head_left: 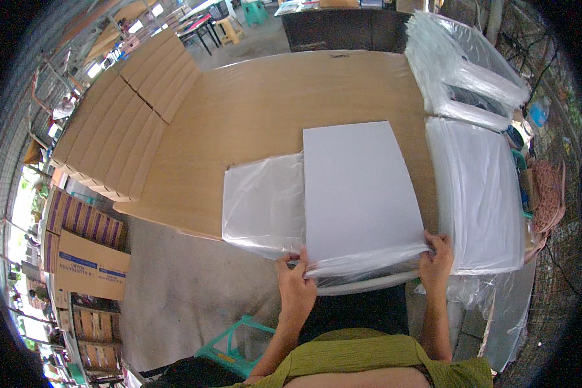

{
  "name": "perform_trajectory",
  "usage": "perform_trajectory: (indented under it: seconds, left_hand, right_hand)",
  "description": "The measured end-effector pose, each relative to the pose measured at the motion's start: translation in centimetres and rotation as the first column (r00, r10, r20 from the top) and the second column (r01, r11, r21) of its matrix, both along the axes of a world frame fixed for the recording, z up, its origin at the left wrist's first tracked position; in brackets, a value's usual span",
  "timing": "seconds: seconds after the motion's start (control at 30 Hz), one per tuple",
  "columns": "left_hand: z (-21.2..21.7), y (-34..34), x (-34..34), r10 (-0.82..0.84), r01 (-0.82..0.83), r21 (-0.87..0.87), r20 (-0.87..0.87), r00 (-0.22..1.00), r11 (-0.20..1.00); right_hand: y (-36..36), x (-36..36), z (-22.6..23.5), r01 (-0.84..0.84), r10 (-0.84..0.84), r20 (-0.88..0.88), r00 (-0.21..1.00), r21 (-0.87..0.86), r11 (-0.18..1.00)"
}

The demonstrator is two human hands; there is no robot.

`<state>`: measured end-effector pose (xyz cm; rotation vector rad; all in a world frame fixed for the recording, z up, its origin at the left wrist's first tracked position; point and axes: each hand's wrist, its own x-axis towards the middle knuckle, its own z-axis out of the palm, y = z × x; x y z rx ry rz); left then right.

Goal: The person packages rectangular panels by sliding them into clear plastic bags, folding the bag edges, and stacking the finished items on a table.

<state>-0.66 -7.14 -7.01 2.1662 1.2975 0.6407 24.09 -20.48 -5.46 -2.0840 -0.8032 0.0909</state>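
Note:
A large white board [362,184] lies on the brown tabletop in front of me, its near edge inside or under a clear plastic sleeve [362,266]; I cannot tell which. My left hand [295,282] pinches the plastic at the board's near left corner. At the near right corner, my right hand [437,260] has its fingers closed on the same plastic. Left of the board lies a stack of clear plastic bags [262,202], partly overlapped by it. To the right is a pile of white sheets in clear plastic [482,194].
Rows of brown cardboard boxes [132,116] stand at the table's left. Bundled clear plastic [465,74] occupies the far right corner. A green stool [236,346] is on the floor at lower left, near printed cartons [90,265]. Pinkish rope [546,200] hangs beyond the right edge.

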Motion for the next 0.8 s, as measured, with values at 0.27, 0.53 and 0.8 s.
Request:
perform_trajectory:
  seconds: [0.27,0.53,0.8]
  left_hand:
    - [6.8,1.0,-1.3,0.108,0.319,-0.559,0.6,0.792,0.766]
    - [7.0,5.4,-3.7,0.16,0.669,-0.437,0.886,0.435,0.601]
    - [24.0,12.7,1.2,-0.467,0.252,0.394,0.782,0.412,0.884]
  right_hand:
    - [-3.4,1.1,-0.8,0.349,0.34,-0.907,0.248,0.411,0.842]
    - [-0.4,3.0,5.5,-0.563,0.669,0.173,0.723,0.708,0.426]
    - [8.3,4.8,19.3,-0.136,0.407,-0.023,0.913,0.923,0.359]
